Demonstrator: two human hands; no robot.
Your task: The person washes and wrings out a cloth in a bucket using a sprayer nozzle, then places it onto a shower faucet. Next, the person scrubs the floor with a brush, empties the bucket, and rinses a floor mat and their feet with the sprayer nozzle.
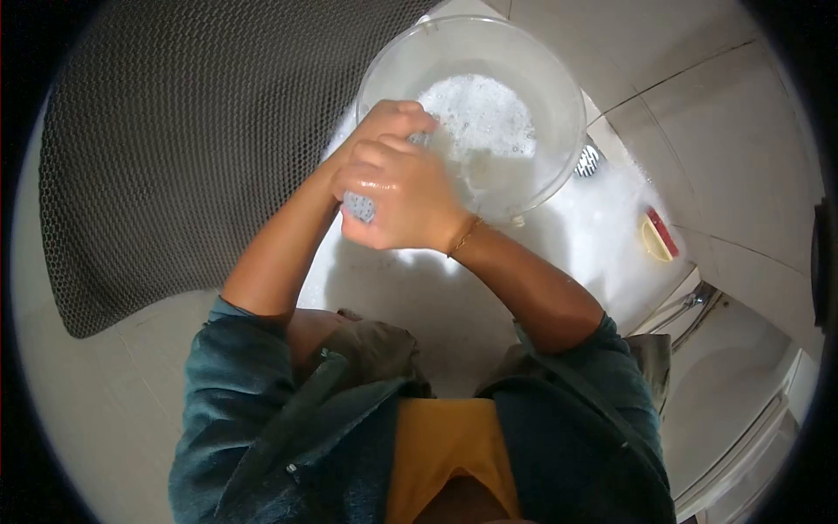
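My left hand (397, 118) and my right hand (397, 192) are closed, one in front of the other, round a bunched light-grey dotted cloth (359, 206). Only small bits of it show between my fingers, so its full shape is hidden. Both hands look wet and are held over the near left rim of a clear round basin (559, 179). Inside the basin is cloudy water topped with white suds (484, 113). My right hand is slightly blurred.
A large dark mesh sheet (192, 131) spreads on the left. Foam lies on the floor (602, 227) around the basin. A red and yellow sponge-like piece (659, 236) and a round patterned drain-like thing (588, 161) are at right. A white toilet-like fixture (733, 393) stands lower right.
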